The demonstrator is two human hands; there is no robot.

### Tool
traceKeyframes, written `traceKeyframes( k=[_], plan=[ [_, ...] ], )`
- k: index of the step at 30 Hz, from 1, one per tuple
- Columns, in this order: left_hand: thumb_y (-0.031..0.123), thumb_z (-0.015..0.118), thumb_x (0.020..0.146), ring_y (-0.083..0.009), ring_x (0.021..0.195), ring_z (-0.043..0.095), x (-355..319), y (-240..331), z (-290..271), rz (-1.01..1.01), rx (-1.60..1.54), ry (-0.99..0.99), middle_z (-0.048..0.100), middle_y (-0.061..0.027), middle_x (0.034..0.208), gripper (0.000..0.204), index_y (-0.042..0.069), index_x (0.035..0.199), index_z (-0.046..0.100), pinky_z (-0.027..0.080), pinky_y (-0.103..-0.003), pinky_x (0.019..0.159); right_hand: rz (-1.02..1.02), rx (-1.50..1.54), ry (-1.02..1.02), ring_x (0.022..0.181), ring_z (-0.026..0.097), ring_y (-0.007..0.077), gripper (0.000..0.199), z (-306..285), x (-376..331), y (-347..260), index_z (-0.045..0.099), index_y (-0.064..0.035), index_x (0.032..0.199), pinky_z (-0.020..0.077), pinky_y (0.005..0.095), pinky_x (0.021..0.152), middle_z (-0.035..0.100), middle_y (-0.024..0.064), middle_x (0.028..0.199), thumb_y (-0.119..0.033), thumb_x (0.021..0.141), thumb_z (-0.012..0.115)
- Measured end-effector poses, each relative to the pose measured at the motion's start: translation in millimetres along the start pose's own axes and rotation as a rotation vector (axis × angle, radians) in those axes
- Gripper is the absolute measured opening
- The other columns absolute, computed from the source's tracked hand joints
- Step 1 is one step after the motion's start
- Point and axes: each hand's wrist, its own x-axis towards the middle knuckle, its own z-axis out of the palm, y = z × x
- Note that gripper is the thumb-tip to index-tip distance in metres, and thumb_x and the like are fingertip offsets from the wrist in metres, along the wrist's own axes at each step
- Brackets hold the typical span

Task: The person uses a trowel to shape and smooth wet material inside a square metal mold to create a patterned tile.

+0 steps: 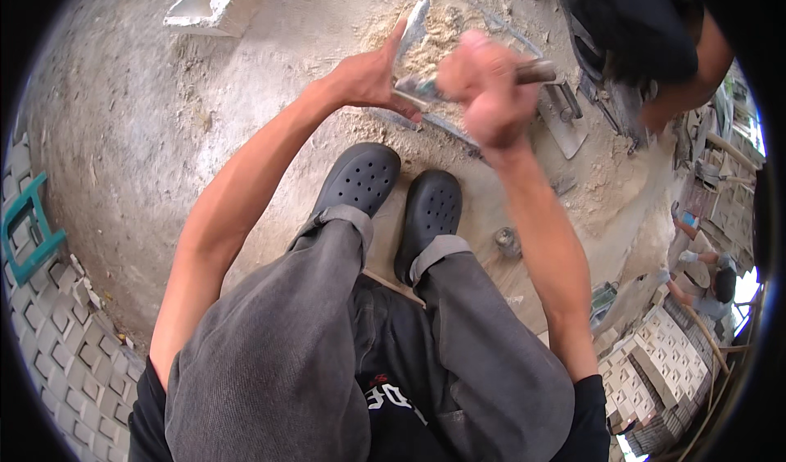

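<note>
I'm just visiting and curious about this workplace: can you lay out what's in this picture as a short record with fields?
Setting: dusty concrete floor with loose sand
Left hand: steadies a thin flat tile on edge
Right hand: blurred, gripping a wooden-handled tool
Feet: dark perforated clogs
Nearby: steel trowel lying flat; stacked moulded blocks at right; teal frame at left
Others: another person crouching at upper right
</note>
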Motion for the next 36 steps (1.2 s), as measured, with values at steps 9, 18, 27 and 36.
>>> traceKeyframes(
  k=[9, 18, 27, 36],
  plan=[
    [0.078, 0.078, 0.058, -0.0413, 0.133, 0.049, -16.4, -3.6, 15.3, 0.187, 0.317, 0.202, 0.03, -0.0267, 0.157, 0.127, 0.023, 0.159, 0.024, 0.046, -0.048, 0.106, -0.095, -0.055, 0.023, 0.045, 0.04, 0.0065, 0.047, -14.5, 1.2, 14.1, 0.051, -0.0016, 0.055, 0.0278, 0.0283, 0.042, 0.045, -0.0019, 0.05, -0.016, 0.099, 0.057],
    [0.079, 0.075, 0.061, -0.0462, 0.137, 0.043, -23.6, -1.3, 28.0, 0.262, 0.364, 0.374, 0.028, -0.0327, 0.156, 0.118, 0.029, 0.157, 0.029, 0.038, -0.048, 0.112, -0.061, 0.124, 0.048, 0.047, 0.037, 0.0061, 0.047, -8.7, -2.1, 4.2, 0.047, -0.0029, 0.055, 0.0263, 0.028, 0.043, 0.043, -0.0036, 0.051, -0.016, 0.099, 0.057],
    [0.076, 0.084, 0.052, -0.0464, 0.127, 0.053, -16.1, 5.2, 38.7, -0.125, -0.157, 0.29, 0.045, -0.0373, 0.142, 0.15, -0.005, 0.156, 0.011, 0.045, -0.045, 0.105, -0.041, 0.105, 0.009, 0.045, 0.036, 0.0059, 0.047, -0.1, -3.6, 6.7, 0.045, -0.0029, 0.054, 0.0251, 0.0282, 0.041, 0.043, -0.0028, 0.049, -0.014, 0.099, 0.056],
    [0.074, 0.087, 0.049, -0.0444, 0.112, 0.064, -2.9, 2.7, 21.2, -0.134, -0.068, 0.118, 0.06, -0.0348, 0.124, 0.152, -0.004, 0.156, 0.01, 0.051, -0.045, 0.096, -0.063, 0.085, -0.023, 0.045, 0.036, 0.0049, 0.048, -0.9, 2.7, 2.6, 0.047, -0.0043, 0.053, 0.0256, 0.0282, 0.042, 0.043, -0.0035, 0.049, -0.014, 0.099, 0.055]
  ],
)
